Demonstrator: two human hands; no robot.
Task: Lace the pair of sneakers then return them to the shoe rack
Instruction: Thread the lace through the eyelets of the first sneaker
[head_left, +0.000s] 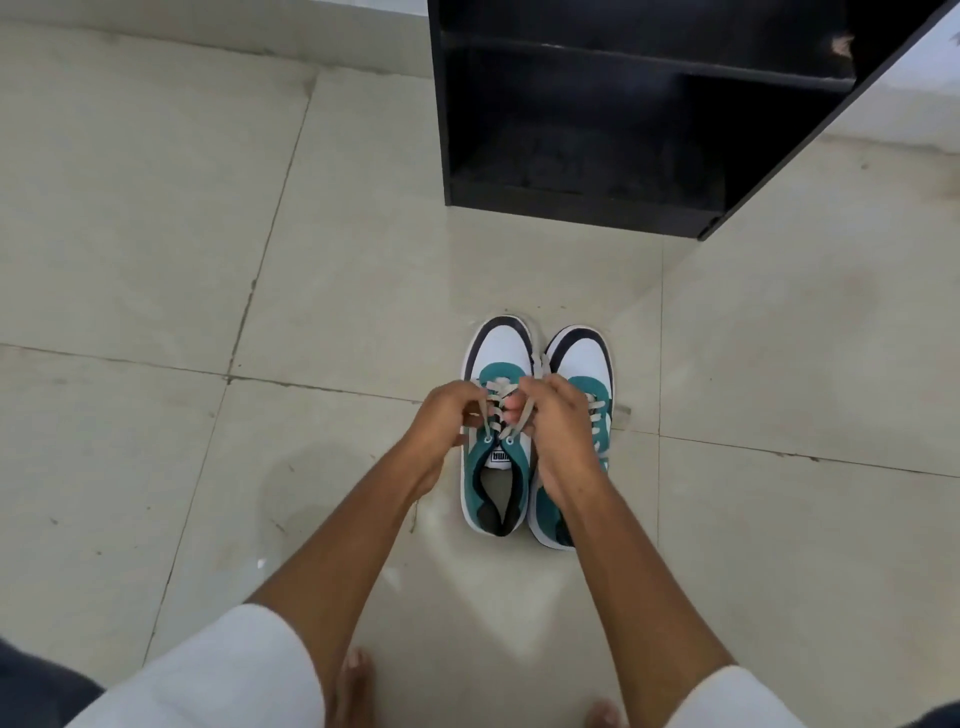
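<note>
The pair of sneakers stood side by side on the floor (156, 208), near the black shoe rack (587, 202) beyond them. The left hand (441, 415) and right hand (556, 415) each pinched an end of the lace (493, 410) over the left sneaker (501, 348); the right sneaker (584, 353) already looked laced. Even tension on both ends, pulled outward, would probably seat the crossings flat.

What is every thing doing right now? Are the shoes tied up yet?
Left teal-and-white sneaker: on the floor, laced, not tied yet.
Grey shoelace: held in both hands.
Right teal-and-white sneaker: on the floor beside it, laced; bow hidden.
Black wooden shoe rack: shelves empty.
Left hand: gripping lace.
Right hand: gripping lace.
</note>
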